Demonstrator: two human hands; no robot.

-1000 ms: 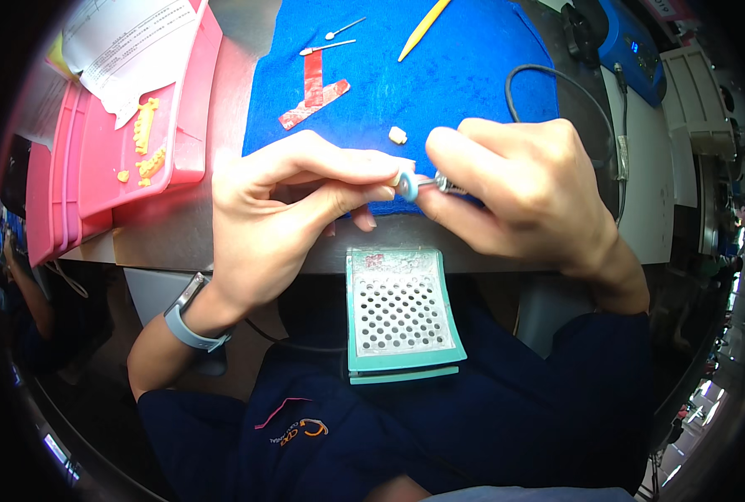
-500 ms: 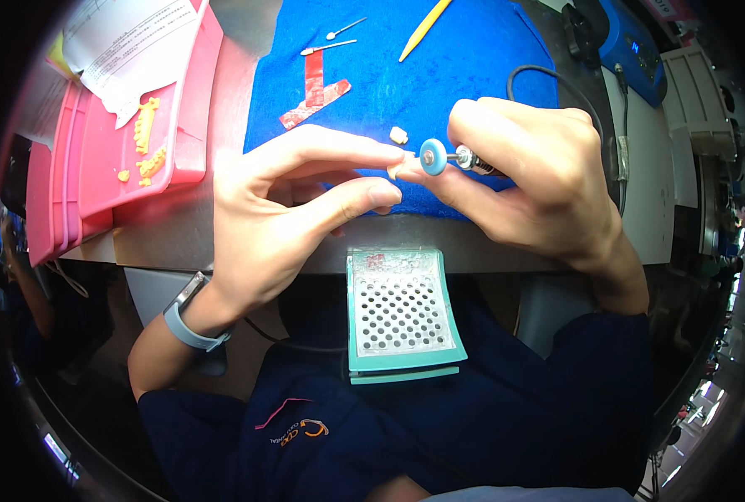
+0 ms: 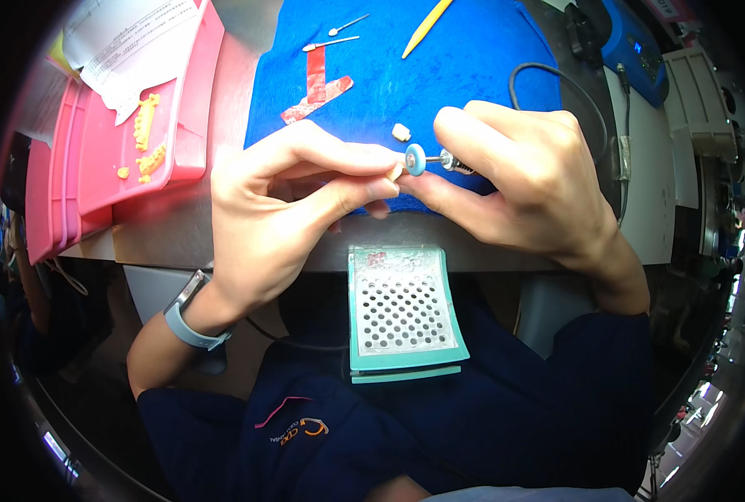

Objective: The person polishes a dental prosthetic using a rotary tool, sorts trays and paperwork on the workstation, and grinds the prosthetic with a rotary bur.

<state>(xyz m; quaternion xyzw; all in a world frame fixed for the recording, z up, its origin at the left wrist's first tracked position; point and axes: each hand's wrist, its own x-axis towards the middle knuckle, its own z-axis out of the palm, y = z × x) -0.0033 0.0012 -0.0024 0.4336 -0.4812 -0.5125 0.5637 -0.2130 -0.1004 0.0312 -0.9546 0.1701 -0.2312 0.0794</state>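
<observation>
Between thumb and fingertips of my left hand (image 3: 264, 209) is a small tooth-coloured dental crown (image 3: 396, 173), mostly covered by the fingers. My right hand (image 3: 531, 180) grips a rotary handpiece (image 3: 456, 163), whose shank carries a blue polishing wheel (image 3: 415, 159). The wheel stands right at the crown and my left fingertips; whether it touches the crown, I cannot tell. Both hands meet over the near edge of a blue cloth (image 3: 473, 67). A second cream-coloured dental piece (image 3: 401, 132) lies on that cloth, just beyond the wheel.
Two burs (image 3: 331, 43), red strips (image 3: 316, 92) and a yellow pencil-like stick (image 3: 427, 29) lie on the cloth. At left, a pink tray (image 3: 193, 125) holds papers and orange dental pieces. A green perforated suction grille (image 3: 402, 314) sits below my hands. A blue control unit (image 3: 636, 54) stands far right.
My right hand has brought the handpiece and wheel slightly left, nearer my left fingertips. My left thumb and fingers have drawn closer together around the crown.
</observation>
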